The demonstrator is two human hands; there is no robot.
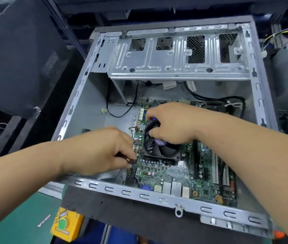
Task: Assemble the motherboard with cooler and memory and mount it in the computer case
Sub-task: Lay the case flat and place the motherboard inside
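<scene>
Two hands: right hand grips cooler; left hand pinches cable connector; labels unreadable.

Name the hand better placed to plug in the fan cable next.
Left, probably: the left hand already pinches the cable connector at the motherboard edge, while the right hand grips the cooler.
</scene>
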